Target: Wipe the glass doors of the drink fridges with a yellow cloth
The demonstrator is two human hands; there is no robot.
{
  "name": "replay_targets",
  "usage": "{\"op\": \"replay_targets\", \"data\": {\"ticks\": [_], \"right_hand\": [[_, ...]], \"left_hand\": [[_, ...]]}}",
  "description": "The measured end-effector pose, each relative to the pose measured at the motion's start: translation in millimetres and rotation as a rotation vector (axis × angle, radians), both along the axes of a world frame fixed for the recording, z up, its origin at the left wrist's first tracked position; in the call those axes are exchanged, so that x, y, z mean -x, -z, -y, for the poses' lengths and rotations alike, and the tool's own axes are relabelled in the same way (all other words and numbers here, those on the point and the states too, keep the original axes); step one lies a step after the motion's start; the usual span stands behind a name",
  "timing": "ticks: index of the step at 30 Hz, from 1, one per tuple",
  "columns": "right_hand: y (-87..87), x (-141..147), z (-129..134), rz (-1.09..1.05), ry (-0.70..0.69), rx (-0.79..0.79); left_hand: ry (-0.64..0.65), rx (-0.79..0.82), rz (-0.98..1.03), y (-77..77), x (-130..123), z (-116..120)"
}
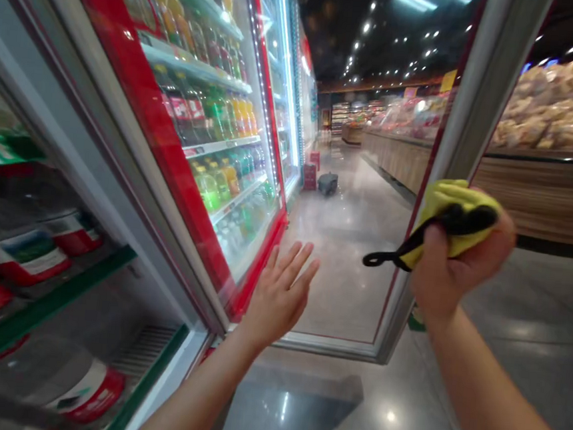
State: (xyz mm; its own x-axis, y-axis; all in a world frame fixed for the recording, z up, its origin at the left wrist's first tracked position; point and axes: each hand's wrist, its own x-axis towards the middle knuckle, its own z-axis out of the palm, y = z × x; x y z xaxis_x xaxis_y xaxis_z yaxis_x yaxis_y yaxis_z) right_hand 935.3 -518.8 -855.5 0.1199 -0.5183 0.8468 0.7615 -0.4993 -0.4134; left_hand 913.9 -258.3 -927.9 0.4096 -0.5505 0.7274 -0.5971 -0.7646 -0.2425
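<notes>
A glass cooler door (340, 345) with a grey metal frame stands swung open in front of me. My left hand (282, 295) is spread flat, fingers stretched, against or just before the lower part of its glass; I cannot tell whether it touches. In my right hand (449, 269) is a folded yellow cloth (452, 189) with a black edge and a black hanging loop. The hand presses this cloth to the upright frame at the door's right side. Large bottles with red and white labels (85, 391) lie and stand on the cooler shelves at lower left.
A red-framed drinks cooler (172, 145) with rows of bottles stands beyond the glass. Further down the aisle a dark grey object (327, 183) sits on the floor near red boxes (310, 175). A wood-panelled display (543, 197) heaped with bagged goods runs along the right.
</notes>
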Motion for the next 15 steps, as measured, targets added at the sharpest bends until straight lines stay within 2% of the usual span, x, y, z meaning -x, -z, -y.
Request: {"op": "replay_targets", "data": {"ticks": [1,4,5,7,9,11,13,15], "right_hand": [[13.4,-2,-11,0.129,0.032,0.032],[54.3,-9,-29,0.283,0.125,0.074],[67.4,-11,-32,0.289,0.174,0.114],[91.0,-15,-34,0.260,0.285,0.269],[108.4,-19,-37,0.209,0.407,0.453],[118.0,-22,-39,0.188,0.520,0.555],[121.8,-27,-41,0.202,0.601,0.556],[124.6,-33,-45,0.173,0.616,0.510]], "left_hand": [[-0.007,0.014,0.051,22.9,-2,-9],[0.033,-0.052,0.145,90.9,-16,-26],[0.037,-0.063,0.165,109.2,-24,-28],[0.037,-0.075,0.186,136.2,-42,-27],[0.022,-0.039,0.219,152.3,-59,-24],[0.050,0.001,0.285,162.4,-74,-20],[0.092,0.045,0.334,170.0,-84,-14],[0.105,0.102,0.325,175.6,-89,-6]]}}
